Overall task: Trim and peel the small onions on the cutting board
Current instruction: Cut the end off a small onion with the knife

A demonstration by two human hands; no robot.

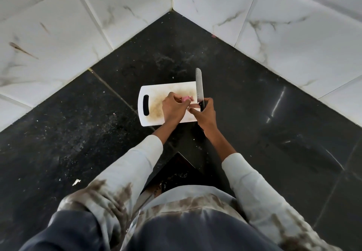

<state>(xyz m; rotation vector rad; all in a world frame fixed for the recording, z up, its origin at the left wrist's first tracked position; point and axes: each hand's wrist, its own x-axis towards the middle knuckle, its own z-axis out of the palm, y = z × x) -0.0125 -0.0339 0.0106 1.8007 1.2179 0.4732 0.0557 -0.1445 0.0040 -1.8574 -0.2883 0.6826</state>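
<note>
Where two marble-patterned wall tiles [293, 35] meet in a corner, black worktop [78, 133], glossy, flecked with pale scraps and dust. Landmark: white cutting board [154, 102], lying flat on the worktop, centre stained yellowish brown, dark slot handle [146, 105] at its left end.

Over the board's right half: left hand [173, 108], fingers curled and pinching a small pink onion [187, 99]; whether the onion touches the board cannot be told. At the board's right edge: right hand [204, 116], closed round the dark handle of a knife [199, 86], thumb stretched left towards the onion. Blade pointing away from the person, running along the board's right edge, tip past the far edge. Blade just beside the onion, contact not discernible.

Nearer than the board: pale sleeves [137, 168], brown-stained at the elbows, and a dark apron [176, 231].
</note>
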